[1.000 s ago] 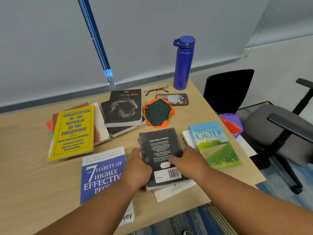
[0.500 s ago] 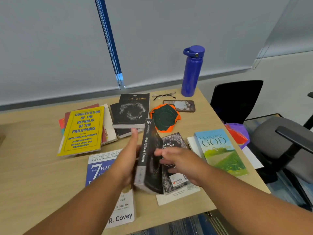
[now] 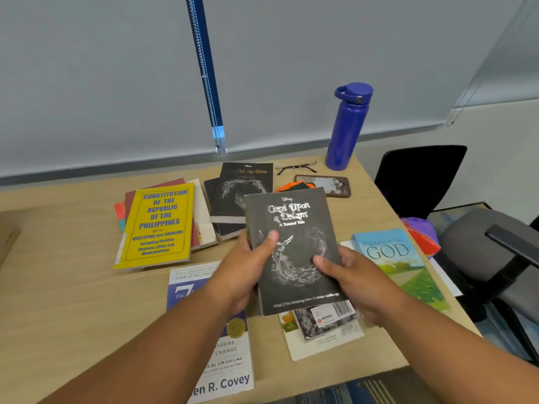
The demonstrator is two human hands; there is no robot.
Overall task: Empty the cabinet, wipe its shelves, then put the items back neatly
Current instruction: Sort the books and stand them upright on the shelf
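Presently, the black paperback "Once Upon a Dream" (image 3: 291, 252) was held off the wooden table (image 3: 73, 301), front cover up toward the camera. Its long axis ran away from the person, leaning slightly left at the far end. The title end pointed toward the window blind and the bottom edge toward the person.

The left hand (image 3: 248, 266) gripped the book's left edge, thumb laid on the cover; its fingers beneath were hidden. The right hand (image 3: 350, 275) gripped the right edge the same way, thumb on the cover.

Directly below lay a dark barcoded book (image 3: 326, 319) on a pale booklet (image 3: 320, 345). The "7 Habits" book (image 3: 221, 360) lay flat to the left, near the table's front edge. The yellow Constitution book (image 3: 159, 225) topped a stack farther left. The "As Old As Time" book (image 3: 245, 185) lay beyond the held book, partly covered by it. The "Walking with God" book (image 3: 399, 263) lay to the right. A blue water bottle (image 3: 347, 126) stood upright at the far edge, with eyeglasses (image 3: 296, 168) and a phone (image 3: 323, 185) near it
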